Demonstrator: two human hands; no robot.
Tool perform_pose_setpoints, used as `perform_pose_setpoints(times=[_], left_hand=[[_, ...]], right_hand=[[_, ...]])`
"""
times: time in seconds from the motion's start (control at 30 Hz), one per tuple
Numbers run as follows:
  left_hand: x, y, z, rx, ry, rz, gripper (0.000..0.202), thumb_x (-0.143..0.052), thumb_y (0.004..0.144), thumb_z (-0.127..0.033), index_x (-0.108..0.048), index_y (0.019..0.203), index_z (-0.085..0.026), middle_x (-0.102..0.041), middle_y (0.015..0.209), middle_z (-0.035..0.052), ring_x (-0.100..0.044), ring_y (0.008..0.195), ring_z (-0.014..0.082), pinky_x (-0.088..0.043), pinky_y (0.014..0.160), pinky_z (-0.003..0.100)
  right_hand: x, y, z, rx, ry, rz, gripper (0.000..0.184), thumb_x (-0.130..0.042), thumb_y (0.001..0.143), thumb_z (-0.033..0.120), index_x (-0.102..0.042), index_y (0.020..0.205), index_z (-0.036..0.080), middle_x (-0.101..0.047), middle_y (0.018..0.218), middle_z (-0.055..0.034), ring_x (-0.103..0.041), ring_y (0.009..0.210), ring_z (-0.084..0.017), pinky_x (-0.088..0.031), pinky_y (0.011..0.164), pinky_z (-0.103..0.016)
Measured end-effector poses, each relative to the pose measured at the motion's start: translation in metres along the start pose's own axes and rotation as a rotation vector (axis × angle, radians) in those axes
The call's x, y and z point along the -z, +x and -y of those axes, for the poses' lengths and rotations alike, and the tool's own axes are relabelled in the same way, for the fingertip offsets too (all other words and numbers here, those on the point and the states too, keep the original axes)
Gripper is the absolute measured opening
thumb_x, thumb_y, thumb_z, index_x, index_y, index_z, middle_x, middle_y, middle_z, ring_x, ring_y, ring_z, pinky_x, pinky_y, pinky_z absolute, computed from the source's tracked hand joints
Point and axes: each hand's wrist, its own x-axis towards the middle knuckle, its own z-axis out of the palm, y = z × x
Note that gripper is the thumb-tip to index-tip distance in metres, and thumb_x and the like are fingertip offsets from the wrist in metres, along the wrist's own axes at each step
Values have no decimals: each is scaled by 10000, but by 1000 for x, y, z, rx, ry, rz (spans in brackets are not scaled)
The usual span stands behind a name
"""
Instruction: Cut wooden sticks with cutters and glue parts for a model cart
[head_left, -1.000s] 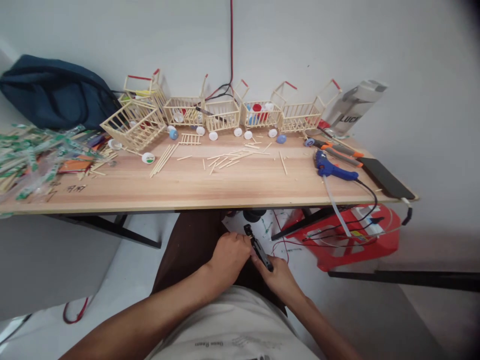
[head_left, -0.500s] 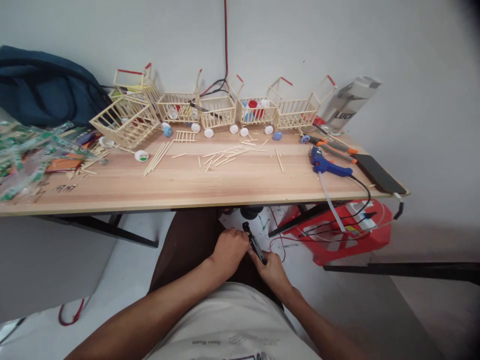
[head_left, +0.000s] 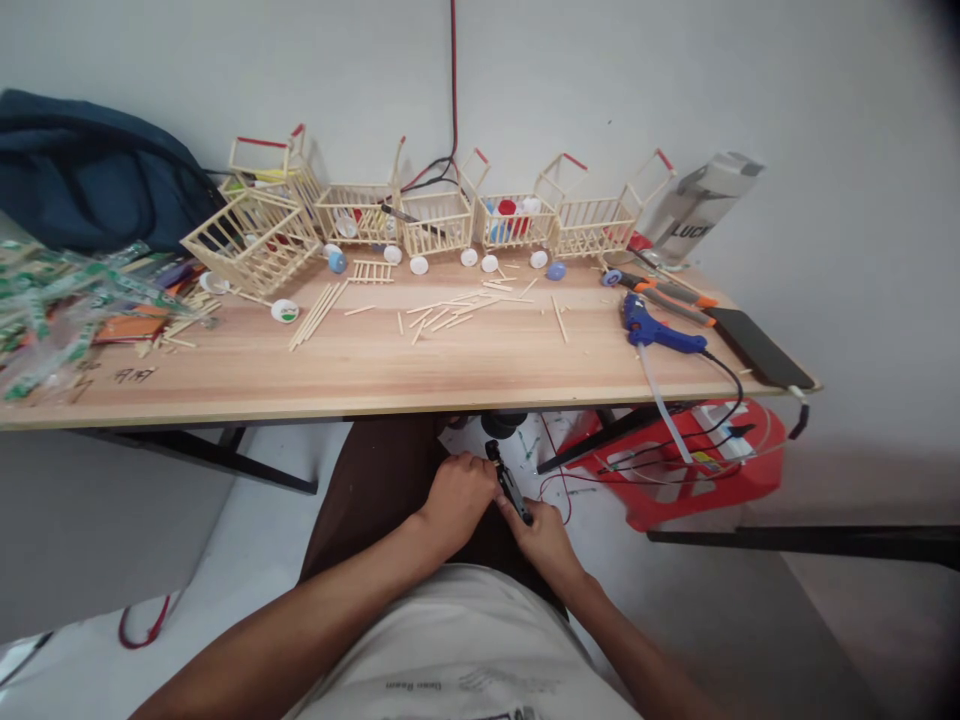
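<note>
Below the table's front edge, over my lap, my right hand (head_left: pixel 547 540) is wrapped round a slim black hand-held tool (head_left: pixel 512 492). Its dark upper end points away from me, and its exact kind is unclear. My left hand (head_left: pixel 461 503) is closed right beside the tool, with its knuckles up and its fingertips against or near the tool's left side. Whatever lies inside that hand is hidden. On the tabletop (head_left: pixel 360 385) beyond stand several small shopping carts (head_left: pixel 439 222) made of thin wooden sticks, with red handles and bottle-cap wheels.
Loose sticks (head_left: pixel 457 312) lie mid-table. At right are a blue glue gun (head_left: pixel 664 332) with its cable, orange-handled pliers (head_left: pixel 675 298) and a dark phone-like slab (head_left: pixel 757 345). Plastic wrappers (head_left: pixel 60 310) and a blue bag (head_left: pixel 97 175) fill the left. A red stool (head_left: pixel 652 505) stands underneath.
</note>
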Motion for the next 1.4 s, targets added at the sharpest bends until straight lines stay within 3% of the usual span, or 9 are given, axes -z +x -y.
perform_pose_setpoints(times=[0.23, 0.5, 0.6, 0.73, 0.83, 1.03, 1.17, 1.23, 1.4], left_hand=[[-6, 3, 0, -10, -4, -7, 146, -479, 867, -68, -624, 887, -65, -671, 842, 147, -657, 868, 259, -529, 725, 363], [-2, 10, 1, 50, -105, -26, 186, -451, 872, -63, -634, 905, -74, -677, 870, 169, -663, 891, 242, -508, 740, 330], [1, 9, 12, 162, -448, -68, 206, -450, 896, -151, -646, 841, -116, -687, 799, 111, -669, 781, 187, -492, 700, 278], [12, 1, 29, 159, -1228, 28, 210, -530, 850, -285, -614, 761, -116, -665, 676, 46, -586, 566, 107, -437, 548, 203], [37, -12, 45, 158, -1408, -54, 255, -607, 784, -354, -631, 756, -101, -650, 686, 42, -539, 560, 90, -409, 533, 195], [109, -37, 105, 284, -946, -554, 273, -609, 770, -388, -678, 730, -127, -656, 731, 32, -554, 709, 138, -410, 655, 235], [132, -24, 161, 441, -592, -724, 228, -599, 753, -340, -678, 717, -129, -645, 679, 18, -536, 662, 142, -373, 635, 243], [134, -9, 183, 498, -429, -762, 176, -587, 749, -272, -669, 689, -129, -631, 663, 20, -533, 674, 143, -360, 647, 243], [130, 24, 212, 562, -210, -675, 149, -559, 759, -185, -665, 685, -112, -635, 718, 66, -533, 726, 167, -342, 680, 265]], right_hand=[[-1, 2, -4, -34, 2, 9, 598, -415, 823, 664, -528, 501, 172, -430, 455, 1, -434, 476, -144, -283, 481, -251], [5, 5, -3, -115, 95, -14, 599, -403, 816, 683, -473, 487, 188, -476, 451, -14, -488, 480, -144, -361, 478, -247], [10, 7, -6, -209, 133, 6, 618, -335, 822, 716, -435, 475, 213, -453, 388, -10, -485, 390, -144, -382, 441, -254], [11, 4, -14, -260, 173, 33, 647, -307, 792, 763, -467, 492, 213, -502, 393, -30, -535, 390, -164, -427, 454, -265], [7, 0, -17, -227, 189, 67, 642, -328, 786, 764, -503, 525, 204, -535, 418, -31, -569, 435, -175, -448, 506, -272], [2, 2, -3, -115, 138, 95, 623, -347, 795, 745, -571, 613, 194, -597, 483, -43, -594, 487, -197, -439, 524, -288], [5, 2, 15, -112, 191, 160, 622, -341, 804, 742, -574, 626, 193, -586, 467, -35, -592, 477, -191, -439, 521, -280], [7, 0, 21, -111, 232, 187, 624, -340, 810, 737, -584, 641, 188, -584, 466, -32, -587, 474, -183, -435, 511, -270], [7, -5, 27, -117, 321, 229, 624, -343, 809, 739, -586, 658, 184, -580, 480, -24, -579, 471, -171, -438, 501, -258]])
